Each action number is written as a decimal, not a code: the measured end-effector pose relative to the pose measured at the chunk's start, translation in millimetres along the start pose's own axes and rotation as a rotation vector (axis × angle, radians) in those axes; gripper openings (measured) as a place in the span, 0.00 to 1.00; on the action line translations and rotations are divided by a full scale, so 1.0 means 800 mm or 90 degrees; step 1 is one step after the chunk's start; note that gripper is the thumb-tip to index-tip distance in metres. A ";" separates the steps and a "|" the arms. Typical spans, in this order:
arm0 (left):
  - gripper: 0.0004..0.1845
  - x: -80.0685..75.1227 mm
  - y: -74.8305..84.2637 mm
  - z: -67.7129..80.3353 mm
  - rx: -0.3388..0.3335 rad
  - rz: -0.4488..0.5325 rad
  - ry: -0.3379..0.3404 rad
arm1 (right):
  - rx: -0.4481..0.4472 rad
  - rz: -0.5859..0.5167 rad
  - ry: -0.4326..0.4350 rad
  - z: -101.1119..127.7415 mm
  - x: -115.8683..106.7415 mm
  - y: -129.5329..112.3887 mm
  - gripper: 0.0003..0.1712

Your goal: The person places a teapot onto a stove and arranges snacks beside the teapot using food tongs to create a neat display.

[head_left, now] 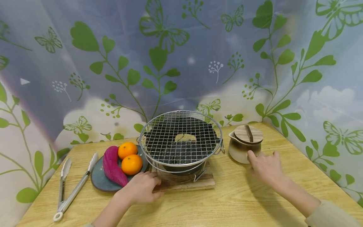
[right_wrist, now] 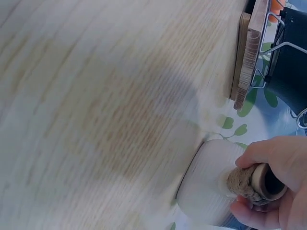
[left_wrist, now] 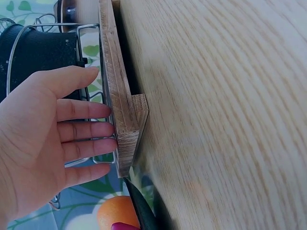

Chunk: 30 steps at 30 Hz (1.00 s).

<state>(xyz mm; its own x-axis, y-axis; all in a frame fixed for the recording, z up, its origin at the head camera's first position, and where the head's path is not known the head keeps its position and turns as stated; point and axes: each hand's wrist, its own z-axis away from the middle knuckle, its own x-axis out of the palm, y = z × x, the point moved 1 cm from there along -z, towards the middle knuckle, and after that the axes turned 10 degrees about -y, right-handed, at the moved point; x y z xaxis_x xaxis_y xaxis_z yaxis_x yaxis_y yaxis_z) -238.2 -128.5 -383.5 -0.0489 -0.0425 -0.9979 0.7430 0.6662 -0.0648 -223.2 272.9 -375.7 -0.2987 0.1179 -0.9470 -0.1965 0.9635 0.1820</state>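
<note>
My right hand (head_left: pixel 266 168) grips the stubby, twine-wrapped handle (right_wrist: pixel 242 182) of a small teapot (head_left: pixel 239 154). The pot is cream and brown, with a spout and a wooden lid (head_left: pixel 246 134), and stands on the table. With straight, slightly spread fingers, my left hand (head_left: pixel 141 187) is at the front left of a wooden board (head_left: pixel 195 184). In the left wrist view its fingertips are right at the board's edge (left_wrist: pixel 125 139). On the board stands a black tabletop stove (left_wrist: pixel 41 52) in a wire frame, topped by a round wire grill net (head_left: pixel 181 164).
Left of the stove, a dark blue-grey plate (head_left: pixel 97 178) holds a purple sweet potato (head_left: pixel 112 164) and two oranges (head_left: pixel 132 164). Spread metal tongs (head_left: pixel 75 190) lie at the table's left. Behind the wooden table (head_left: pixel 227 205) hangs a leaf-and-butterfly cloth (head_left: pixel 187 78).
</note>
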 end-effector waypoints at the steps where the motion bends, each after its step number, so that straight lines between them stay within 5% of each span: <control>1: 0.13 0.000 0.000 0.000 0.000 -0.001 0.002 | 0.002 -0.004 0.000 0.000 0.000 0.000 0.19; 15: 0.13 -0.002 0.001 -0.001 -0.001 0.002 -0.005 | 0.007 -0.026 -0.014 0.001 -0.001 0.006 0.21; 26: 0.13 0.000 0.001 -0.002 0.000 0.000 -0.004 | -0.010 -0.004 0.054 0.006 0.012 0.013 0.20; 30: 0.13 -0.002 0.000 -0.002 -0.003 0.006 -0.008 | -0.046 0.008 0.148 0.007 0.017 0.017 0.19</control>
<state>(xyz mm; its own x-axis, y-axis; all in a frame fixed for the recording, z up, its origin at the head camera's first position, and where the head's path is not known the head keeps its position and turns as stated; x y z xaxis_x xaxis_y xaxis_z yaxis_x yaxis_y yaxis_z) -239.5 -127.0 -381.8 -0.0331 -0.0457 -0.9984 0.7401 0.6702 -0.0552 -225.0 288.6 -387.4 -0.5064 0.0632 -0.8600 -0.2555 0.9415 0.2196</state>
